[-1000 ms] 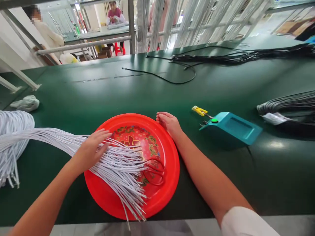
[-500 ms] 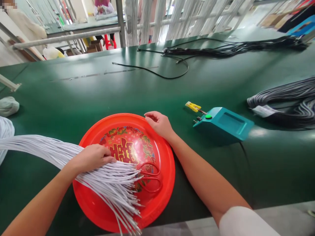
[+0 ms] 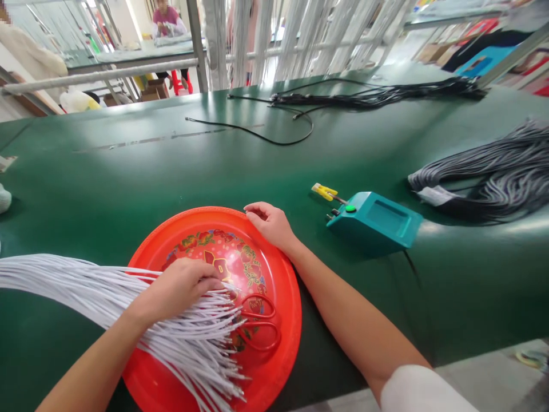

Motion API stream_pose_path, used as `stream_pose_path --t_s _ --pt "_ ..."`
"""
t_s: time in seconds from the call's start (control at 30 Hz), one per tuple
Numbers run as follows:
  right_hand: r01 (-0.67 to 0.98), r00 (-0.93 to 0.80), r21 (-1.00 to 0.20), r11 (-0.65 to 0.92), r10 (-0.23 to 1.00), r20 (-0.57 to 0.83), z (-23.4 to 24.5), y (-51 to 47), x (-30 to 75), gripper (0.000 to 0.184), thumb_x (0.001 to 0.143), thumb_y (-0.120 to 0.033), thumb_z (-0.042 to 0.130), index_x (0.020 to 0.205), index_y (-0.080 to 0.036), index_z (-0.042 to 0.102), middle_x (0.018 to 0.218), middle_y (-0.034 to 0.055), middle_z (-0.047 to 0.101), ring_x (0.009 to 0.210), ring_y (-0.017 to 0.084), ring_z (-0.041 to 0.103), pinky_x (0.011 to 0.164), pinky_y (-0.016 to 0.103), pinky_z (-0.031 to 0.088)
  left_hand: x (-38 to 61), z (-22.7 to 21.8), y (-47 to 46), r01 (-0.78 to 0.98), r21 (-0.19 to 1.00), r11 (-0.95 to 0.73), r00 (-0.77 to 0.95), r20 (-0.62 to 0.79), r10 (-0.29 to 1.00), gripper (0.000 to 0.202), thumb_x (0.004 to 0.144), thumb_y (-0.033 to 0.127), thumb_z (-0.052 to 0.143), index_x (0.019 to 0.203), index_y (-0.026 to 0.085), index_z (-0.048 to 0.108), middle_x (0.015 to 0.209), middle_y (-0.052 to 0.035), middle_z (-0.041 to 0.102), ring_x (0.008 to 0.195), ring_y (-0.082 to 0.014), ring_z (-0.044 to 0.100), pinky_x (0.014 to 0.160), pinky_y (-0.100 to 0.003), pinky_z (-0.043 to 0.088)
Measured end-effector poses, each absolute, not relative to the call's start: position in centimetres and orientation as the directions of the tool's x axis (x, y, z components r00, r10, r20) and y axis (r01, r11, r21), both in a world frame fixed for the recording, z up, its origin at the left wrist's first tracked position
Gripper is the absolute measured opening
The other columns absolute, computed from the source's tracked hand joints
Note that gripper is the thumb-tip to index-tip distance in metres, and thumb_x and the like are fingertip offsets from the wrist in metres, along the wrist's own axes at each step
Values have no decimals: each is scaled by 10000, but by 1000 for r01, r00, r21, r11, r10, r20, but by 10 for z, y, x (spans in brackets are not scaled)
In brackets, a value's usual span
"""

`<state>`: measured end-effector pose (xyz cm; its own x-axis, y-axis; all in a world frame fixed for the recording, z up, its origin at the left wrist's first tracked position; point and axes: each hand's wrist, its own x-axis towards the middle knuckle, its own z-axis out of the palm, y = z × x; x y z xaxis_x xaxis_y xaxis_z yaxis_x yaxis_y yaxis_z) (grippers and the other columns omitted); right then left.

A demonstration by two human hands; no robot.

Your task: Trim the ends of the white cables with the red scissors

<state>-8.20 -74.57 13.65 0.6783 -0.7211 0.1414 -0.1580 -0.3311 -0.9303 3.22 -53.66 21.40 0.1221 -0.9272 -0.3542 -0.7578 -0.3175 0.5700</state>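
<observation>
At 7 o'clock on the red tray [image 3: 281,343], the left hand [image 3: 180,289] is curling shut over the white cords [image 3: 77,280], flat a second ago, bunching them beside the scissors [image 3: 257,320]; the right hand [image 3: 270,223] is resting half-curled on the rim at 1 o'clock, grip unclear.

We've got the bench [image 3: 128,171] mid wide open btwn red tray [image 3: 201,213] & far edge, bar one loose black cord [image 3: 266,137] lying flat. Near edge is blocked: tray w/ white cords [image 3: 64,280] fanning in from the left edge. Teal box [image 3: 377,223] sits right of tray. Grey cord bundle [image 3: 493,177] fills the right edge, black cords [image 3: 369,97] line the far edge.
</observation>
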Motion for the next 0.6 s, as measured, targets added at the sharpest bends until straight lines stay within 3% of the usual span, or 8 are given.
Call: stream_pose_path --t_s 0.17,0.33,0.5,0.6 --pt "-139 672 -933 -333 -724 158 134 -746 -81 201 761 -281 536 897 -179 644 909 48 688 803 145 633 782 302 516 22 206 -538 -808 540 -236 98 -271 -958 290 923 297 344 748 177 540 664 14 561 611 -110 482 602 -240 300" --pt "-140 674 -932 -333 -722 157 132 -748 -79 221 762 -277 539 916 -162 648 900 55 688 790 142 630 770 295 514 23 199 -538 -674 661 -331 249 -219 -944 311 928 366 326 741 183 494 685 23 550 642 -105 492 632 -228 336" --pt "-146 669 -924 -354 -723 171 131 -749 -77 216 761 -265 536 912 -164 652 918 53 684 807 140 627 774 294 510 26 191 -539 -574 748 -333 420 -80 -904 316 909 417 353 941 212 591 692 28 572 640 -105 513 628 -212 387" --pt "-142 670 -917 -372 -718 187 130 -749 -77 215 763 -260 532 914 -167 653 923 50 684 807 138 625 777 296 508 26 186 -539 -539 784 -306 415 -69 -907 321 890 424 404 1045 244 620 856 22 650 801 -106 581 749 -186 418"
